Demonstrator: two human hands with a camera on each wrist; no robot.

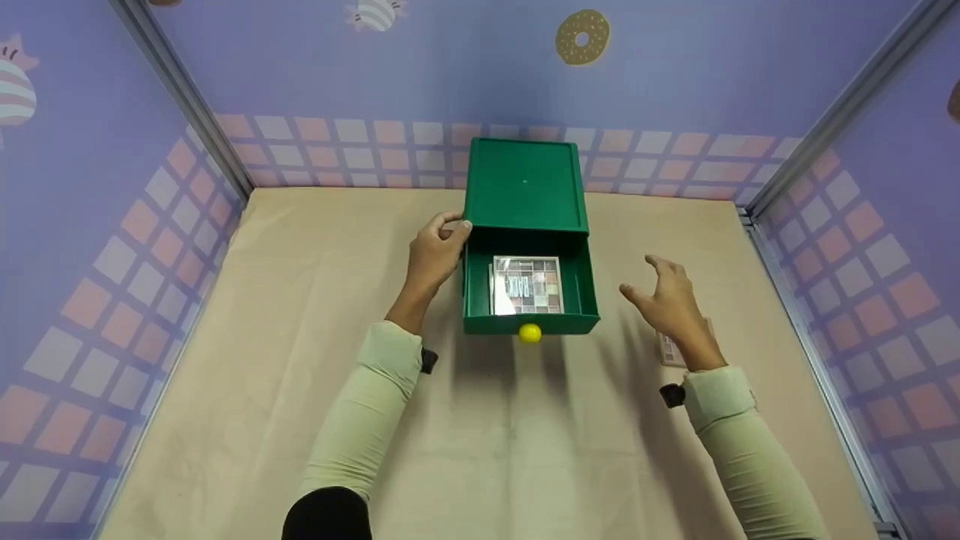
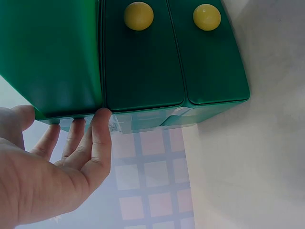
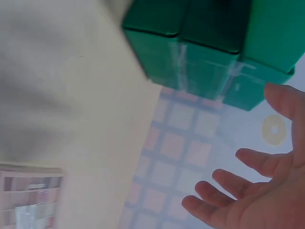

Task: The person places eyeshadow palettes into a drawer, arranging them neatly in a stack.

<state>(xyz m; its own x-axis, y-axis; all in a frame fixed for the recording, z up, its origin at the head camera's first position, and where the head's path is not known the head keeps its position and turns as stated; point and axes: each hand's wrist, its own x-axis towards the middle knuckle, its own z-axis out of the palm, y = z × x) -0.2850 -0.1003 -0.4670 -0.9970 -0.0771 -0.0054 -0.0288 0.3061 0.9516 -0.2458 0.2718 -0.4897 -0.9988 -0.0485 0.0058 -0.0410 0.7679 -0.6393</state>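
A green drawer unit (image 1: 525,176) stands at the back middle, its top drawer (image 1: 491,325) pulled out by a yellow-knobbed front. Inside lies a flat square case (image 1: 541,281) with a grid of coloured squares and lettering under a shiny surface. My left hand (image 1: 435,255) rests its fingertips against the unit's left side, thumb at the upper front edge. In the left wrist view the fingers (image 2: 101,136) touch the side beside the top drawer. To the right of the drawer, my right hand (image 1: 667,300) is held in the air, fingers spread and holding nothing.
A similar flat case (image 1: 670,351) lies on the table, partly hidden under my right wrist. Below the open drawer are two closed drawers with yellow knobs (image 2: 207,17). A patterned wall (image 1: 337,150) stands close behind the unit, and side walls bound the cloth-covered table (image 1: 300,285).
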